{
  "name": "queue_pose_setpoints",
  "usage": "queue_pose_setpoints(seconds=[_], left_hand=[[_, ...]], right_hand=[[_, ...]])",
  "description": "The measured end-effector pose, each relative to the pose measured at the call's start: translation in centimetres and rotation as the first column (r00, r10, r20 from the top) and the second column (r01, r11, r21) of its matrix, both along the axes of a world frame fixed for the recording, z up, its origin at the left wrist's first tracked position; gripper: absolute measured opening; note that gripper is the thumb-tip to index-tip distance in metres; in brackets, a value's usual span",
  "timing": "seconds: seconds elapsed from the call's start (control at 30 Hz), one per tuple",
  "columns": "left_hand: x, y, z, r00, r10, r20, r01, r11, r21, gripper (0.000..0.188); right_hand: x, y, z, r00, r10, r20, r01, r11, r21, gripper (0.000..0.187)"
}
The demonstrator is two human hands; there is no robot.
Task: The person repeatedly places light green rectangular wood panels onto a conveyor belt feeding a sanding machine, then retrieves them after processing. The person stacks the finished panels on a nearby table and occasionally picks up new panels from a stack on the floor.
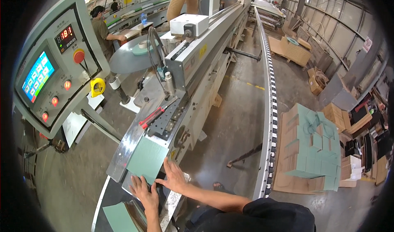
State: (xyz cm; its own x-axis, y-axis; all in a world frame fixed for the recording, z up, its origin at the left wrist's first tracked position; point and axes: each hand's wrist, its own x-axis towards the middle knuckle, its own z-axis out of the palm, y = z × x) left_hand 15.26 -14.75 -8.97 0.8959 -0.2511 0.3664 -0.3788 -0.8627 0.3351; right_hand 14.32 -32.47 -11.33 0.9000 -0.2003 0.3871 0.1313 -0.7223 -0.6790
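Observation:
A pale green rectangular panel (147,159) lies flat on the metal bed of a long machine (213,35). My left hand (144,194) rests at the panel's near edge with its fingers spread. At the panel's near right corner is my right hand (174,178), fingers stretched along the right side and thumb towards the near edge. Neither hand is wrapped round anything. Beyond the panel, a red-handled tool (151,117) lies on a dark perforated plate (169,119). Below my left hand sits a stack of similar green panels (119,217).
A control panel (57,63) with a lit screen and a red button stands at left, a yellow tape measure (97,87) on it. Right of me runs a roller rail (269,109). Green panels are stacked on cardboard (283,182) beyond it. A person (100,31) works far left.

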Motion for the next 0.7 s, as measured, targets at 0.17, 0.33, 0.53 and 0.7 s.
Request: queue_pose_setpoints(seconds=[0.17, 0.33, 0.53, 0.7], left_hand=[[0.9, -1.5, 0.6, 0.999, -0.054, 0.009, 0.054, 0.998, -0.013, 0.058], [2.5, -5.5, 2.1, 0.997, -0.073, -0.002, 0.073, 0.997, -0.004, 0.056], [5.8, -11.5, 2.2, 0.994, -0.111, 0.004, 0.111, 0.994, 0.008, 0.060], [8.8, -17.5, 1.7, 0.990, -0.124, 0.059, 0.123, 0.992, 0.030, 0.057]], right_hand=[[0.6, -1.5, 0.4, 0.997, 0.014, -0.079, -0.009, 0.998, 0.058, 0.123], [2.3, -4.9, 1.2, 1.000, 0.008, 0.026, -0.009, 0.999, 0.044, 0.117], [5.7, -10.8, 1.9, 0.998, -0.056, -0.026, 0.056, 0.998, 0.016, 0.115], [8.5, -16.9, 1.1, 0.998, -0.058, 0.027, 0.057, 0.997, 0.050, 0.116]])
